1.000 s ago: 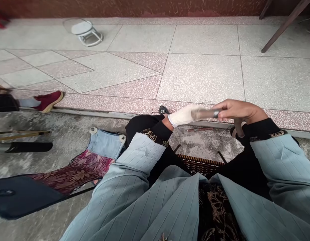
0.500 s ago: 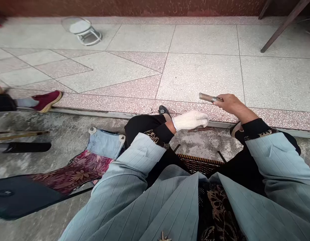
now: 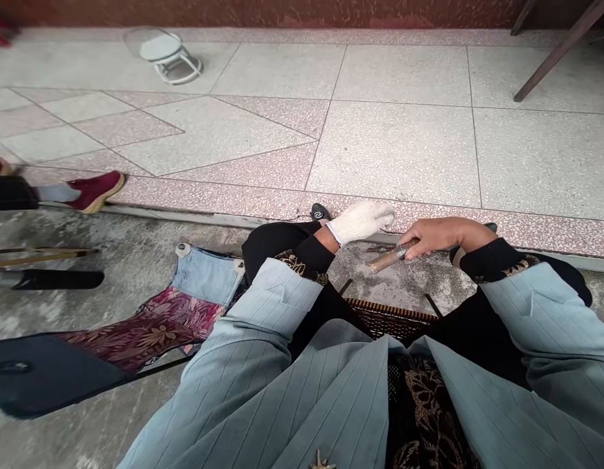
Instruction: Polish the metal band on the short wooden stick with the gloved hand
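Your right hand [image 3: 433, 236] closes firmly on banded end of short rod [image 3: 386, 259]. Rod swings from over tiles [image 3: 394, 150] to over concrete [image 3: 353, 264]; hands seemingly work apart. Gloved left hand [image 3: 361, 221] lifts, fingers curled; cannot tell whether it holds anything.

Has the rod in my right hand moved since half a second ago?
Yes, down and slightly left in view: the rod appeared over the tiled step; now it appears over the concrete, below the step's edge.
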{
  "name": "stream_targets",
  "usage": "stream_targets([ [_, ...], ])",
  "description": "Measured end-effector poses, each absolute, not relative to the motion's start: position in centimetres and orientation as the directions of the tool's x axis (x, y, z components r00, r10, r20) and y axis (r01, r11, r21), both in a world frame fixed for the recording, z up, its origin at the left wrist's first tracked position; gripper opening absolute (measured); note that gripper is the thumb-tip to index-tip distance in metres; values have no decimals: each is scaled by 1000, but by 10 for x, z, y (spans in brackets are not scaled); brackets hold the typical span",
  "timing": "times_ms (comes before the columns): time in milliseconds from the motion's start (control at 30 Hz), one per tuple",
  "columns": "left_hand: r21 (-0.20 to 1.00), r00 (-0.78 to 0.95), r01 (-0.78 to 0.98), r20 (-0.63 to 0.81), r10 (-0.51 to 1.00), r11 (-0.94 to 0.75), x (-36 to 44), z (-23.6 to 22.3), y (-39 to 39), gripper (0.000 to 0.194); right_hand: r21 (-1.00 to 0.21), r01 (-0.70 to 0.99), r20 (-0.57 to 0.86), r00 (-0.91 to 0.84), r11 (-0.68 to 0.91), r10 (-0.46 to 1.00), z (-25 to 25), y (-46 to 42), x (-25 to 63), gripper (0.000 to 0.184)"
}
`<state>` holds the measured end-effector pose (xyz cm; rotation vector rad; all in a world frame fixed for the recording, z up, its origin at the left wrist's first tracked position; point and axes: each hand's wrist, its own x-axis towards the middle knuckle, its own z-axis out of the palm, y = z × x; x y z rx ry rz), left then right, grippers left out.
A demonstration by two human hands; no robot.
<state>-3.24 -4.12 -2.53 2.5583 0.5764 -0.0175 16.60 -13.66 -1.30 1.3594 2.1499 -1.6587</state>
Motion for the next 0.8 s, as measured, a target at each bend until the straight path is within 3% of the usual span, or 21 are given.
stream_targets([
  [100, 586, 889, 424, -121, 443, -691, -31, -34, -37, 27, -838, 538, -422, -537, -89, 730, 7, -141, 172, 33],
  [200, 720, 875, 400, -117, 470, -567, -30, -37, -41, 28, -908, 390, -271, -275, -151, 922, 15, -141, 183, 27],
  [300, 811, 917, 329, -152, 368, -484, -27, -34, -50, 31, -943, 251, -242, -71, -217, 968, 7, -138, 188, 25],
  [567, 752, 948, 307, -188, 257, -583, -19, -36, -62, 33, -882, 326, -329, 95, -341, 940, -14, -128, 186, 32],
  [667, 730, 963, 267, -180, 199, -629, -20, -43, -62, 32, -751, 533, -372, 146, -389, 917, -17, -124, 182, 28],
  [800, 581, 956, 288, -217, 196, -761, -22, -48, -65, 33, -353, 876, -438, 156, -329, 886, -22, -121, 174, 32],
])
